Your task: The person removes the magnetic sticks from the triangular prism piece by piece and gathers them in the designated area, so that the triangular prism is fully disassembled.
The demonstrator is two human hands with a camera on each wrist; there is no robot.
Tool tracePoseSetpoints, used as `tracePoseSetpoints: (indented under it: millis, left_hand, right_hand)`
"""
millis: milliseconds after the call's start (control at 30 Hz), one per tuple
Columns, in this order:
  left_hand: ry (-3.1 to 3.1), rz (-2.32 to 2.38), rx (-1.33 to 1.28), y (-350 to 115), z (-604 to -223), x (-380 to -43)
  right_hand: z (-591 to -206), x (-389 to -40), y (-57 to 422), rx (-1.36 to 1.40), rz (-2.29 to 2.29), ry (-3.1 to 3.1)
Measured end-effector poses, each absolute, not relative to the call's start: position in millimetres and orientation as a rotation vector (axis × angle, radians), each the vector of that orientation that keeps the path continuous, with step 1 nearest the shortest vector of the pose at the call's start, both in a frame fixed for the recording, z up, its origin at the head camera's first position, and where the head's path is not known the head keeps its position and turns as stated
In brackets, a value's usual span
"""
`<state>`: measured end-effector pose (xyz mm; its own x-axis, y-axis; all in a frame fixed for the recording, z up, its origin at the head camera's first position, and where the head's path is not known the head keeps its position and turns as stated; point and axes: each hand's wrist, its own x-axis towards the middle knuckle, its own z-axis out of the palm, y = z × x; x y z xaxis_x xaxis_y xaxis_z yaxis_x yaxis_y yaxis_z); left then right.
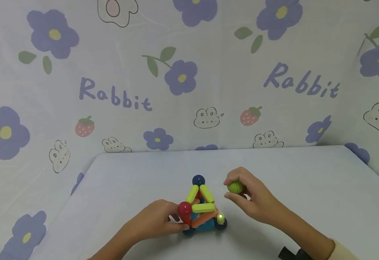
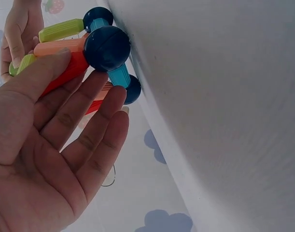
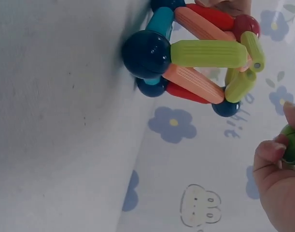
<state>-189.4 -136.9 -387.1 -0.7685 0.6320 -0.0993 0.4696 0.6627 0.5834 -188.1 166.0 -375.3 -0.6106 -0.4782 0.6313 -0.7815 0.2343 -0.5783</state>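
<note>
Left hand (image 1: 160,221) is nearest, thumb and fingers gripping the near left corner of the frame (image 1: 203,208), which stands on the table (image 1: 137,180). Right hand (image 1: 251,196) pinches a green ball (image 1: 234,187) beside the frame's right side, apart from it. At the frame's upper right, green rods (image 3: 208,53) end close together with no ball on them. Best, I judge, to brace the base firmly, pinch the ball by its sides and nudge gently, lest rods pop loose.
</note>
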Motion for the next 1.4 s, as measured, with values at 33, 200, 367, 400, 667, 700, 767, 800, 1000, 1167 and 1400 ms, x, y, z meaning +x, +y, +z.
tracePoseSetpoints:
  millis: [33, 200, 367, 400, 667, 700, 767, 800, 1000, 1167, 1400]
  left_hand:
    - [2.588, 0.788, 0.878, -137, -387, -189]
    - [2.590, 0.780, 0.878, -139, -389, -190]
    - [2.582, 0.795, 0.882, -140, -389, -192]
    - [2.579, 0.800, 0.887, -140, -389, -192]
    - [2.552, 0.821, 0.891, -139, -391, -193]
    - [2.549, 0.823, 0.892, -139, -391, -193]
    - [2.544, 0.824, 0.889, -139, -392, -193]
    - [2.542, 0.823, 0.887, -139, -392, -193]
    - [2.537, 0.828, 0.871, -142, -392, -193]
    - [2.544, 0.833, 0.887, -143, -391, -193]
    - [2.541, 0.840, 0.882, -142, -390, -193]
  right_hand:
    - [-376, -191, 166, 1.193, 1.371, -2.165]
    - [-378, -203, 167, 1.205, 1.549, -2.151]
    - [-381, -223, 171, 1.153, 1.549, -2.208]
    - [-382, -228, 172, 1.116, 1.525, -2.239]
    - [-384, -281, 184, 0.845, 1.130, -2.614]
    - [-384, -289, 185, 0.836, 1.114, -2.642]
    - [-386, -304, 186, 0.818, 1.107, -2.686]
    - [-388, -311, 186, 0.813, 1.113, -2.704]
    - [-400, -345, 172, 0.796, 1.092, -2.816]
    - [-412, -366, 162, 0.733, 0.998, -2.902]
    - [-420, -376, 156, 0.675, 0.962, -2.955]
